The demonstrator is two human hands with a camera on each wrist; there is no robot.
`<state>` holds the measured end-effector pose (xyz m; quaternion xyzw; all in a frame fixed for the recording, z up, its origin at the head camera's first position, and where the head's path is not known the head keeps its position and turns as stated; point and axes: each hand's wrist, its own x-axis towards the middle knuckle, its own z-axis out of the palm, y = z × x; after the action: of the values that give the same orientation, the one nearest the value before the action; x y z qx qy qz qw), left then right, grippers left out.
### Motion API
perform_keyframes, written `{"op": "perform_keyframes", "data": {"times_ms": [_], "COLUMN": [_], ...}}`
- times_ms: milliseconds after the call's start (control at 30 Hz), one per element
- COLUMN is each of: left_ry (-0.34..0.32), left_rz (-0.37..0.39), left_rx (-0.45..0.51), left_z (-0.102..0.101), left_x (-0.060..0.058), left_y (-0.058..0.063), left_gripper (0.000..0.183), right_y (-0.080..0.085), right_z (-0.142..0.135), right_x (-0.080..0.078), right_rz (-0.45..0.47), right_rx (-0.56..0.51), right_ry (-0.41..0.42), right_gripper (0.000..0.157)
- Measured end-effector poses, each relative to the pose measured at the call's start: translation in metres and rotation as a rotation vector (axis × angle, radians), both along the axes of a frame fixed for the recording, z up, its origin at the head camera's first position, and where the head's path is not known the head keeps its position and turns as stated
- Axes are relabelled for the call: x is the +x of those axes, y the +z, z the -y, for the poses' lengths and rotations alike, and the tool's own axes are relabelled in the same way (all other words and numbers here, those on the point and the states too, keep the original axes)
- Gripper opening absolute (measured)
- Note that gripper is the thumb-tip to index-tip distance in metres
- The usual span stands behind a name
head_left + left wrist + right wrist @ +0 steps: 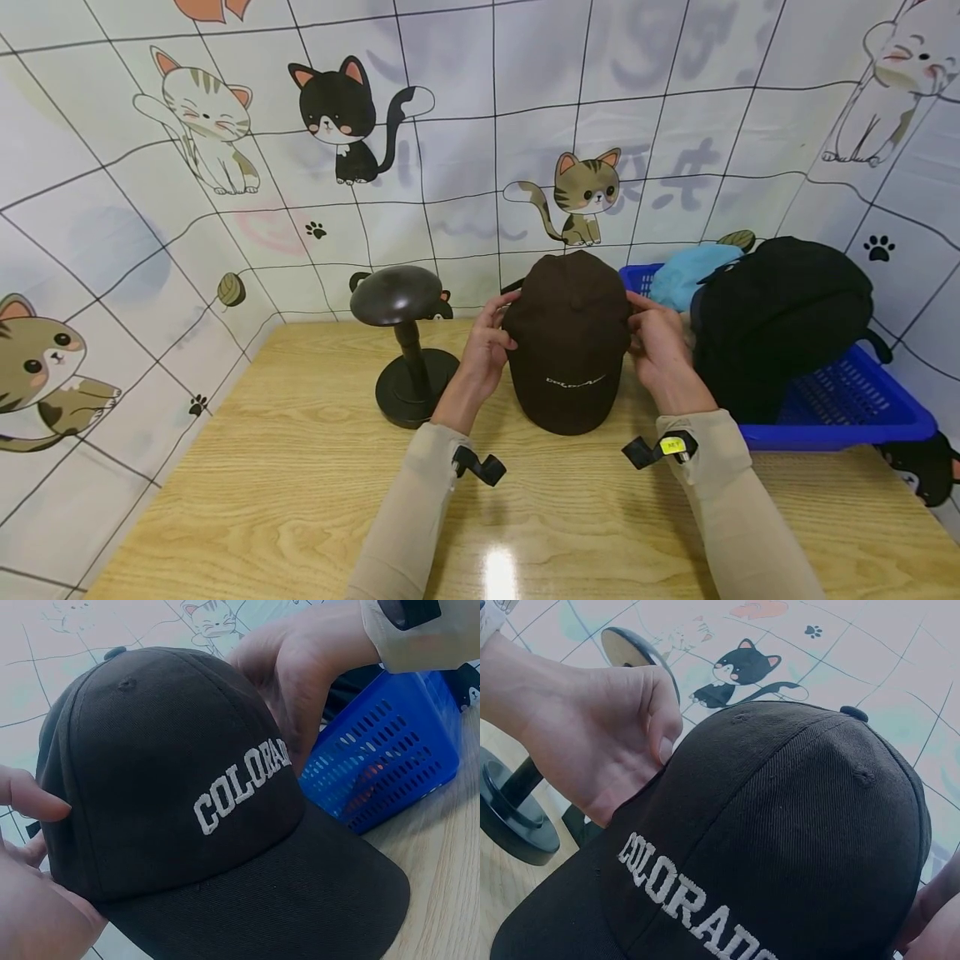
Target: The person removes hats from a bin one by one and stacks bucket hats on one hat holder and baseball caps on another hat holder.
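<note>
A dark brown baseball cap, its brim pointing down toward me, is held up over the table between both hands. My left hand grips the cap's left side, thumb on the outside of the crown in the left wrist view. On the other side my right hand pinches the right edge; its fingertips are partly hidden behind the cap. White COLORADO lettering runs across the crown's front in both wrist views. Left of the cap stands a black hat stand with a domed top and round base.
A blue perforated basket sits at the right, close to my right hand. In it lie a black cap-like item and a light blue fabric item. Behind the wooden table rises a cat-print wall covering.
</note>
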<state>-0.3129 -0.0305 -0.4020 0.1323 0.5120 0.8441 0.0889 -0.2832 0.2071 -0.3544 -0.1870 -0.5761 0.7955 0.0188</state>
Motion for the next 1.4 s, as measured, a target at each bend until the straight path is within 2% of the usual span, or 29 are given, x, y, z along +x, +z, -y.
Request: {"op": "perform_keyframes", "data": {"times_ms": [200,300,633,867,1000,1167,1300,1400], "left_ry": [-0.002,0.002,0.031,0.096,0.165,0.286,0.385,0.465], "left_rz": [-0.010,-0.006,0.019,0.065,0.113,0.155,0.138,0.087], "left_rx": [-0.020,-0.018,-0.015,-0.043,-0.062,-0.076,-0.136,-0.218], "left_z": [0.001,0.000,-0.002,-0.003,-0.002,-0.001,-0.003,-0.006], "left_x": [0.001,0.001,0.000,-0.002,-0.003,0.000,0.005,0.011], "left_y": [0.002,0.002,0.004,0.004,0.003,0.007,0.015,0.022], "left_gripper": [0.086,0.086,0.085,0.077,0.067,0.060,0.051,0.044], "right_y": [0.001,0.001,0.001,0.004,0.007,0.015,0.021,0.026], "right_z": [-0.002,-0.003,0.000,0.000,-0.002,-0.002,-0.002,-0.002], "right_x": [0.003,0.005,0.005,0.006,0.009,0.015,0.020,0.023], "right_rz": [-0.030,-0.035,-0.034,-0.013,-0.012,-0.056,-0.108,-0.153], "right_rx": [-0.086,-0.108,-0.188,-0.158,-0.156,-0.152,-0.111,-0.027], "right_ry": [0.029,0.029,-0.019,0.015,0.046,0.021,-0.009,-0.026], "right_gripper": [0.043,0.039,0.037,0.043,0.040,0.039,0.039,0.047]}}
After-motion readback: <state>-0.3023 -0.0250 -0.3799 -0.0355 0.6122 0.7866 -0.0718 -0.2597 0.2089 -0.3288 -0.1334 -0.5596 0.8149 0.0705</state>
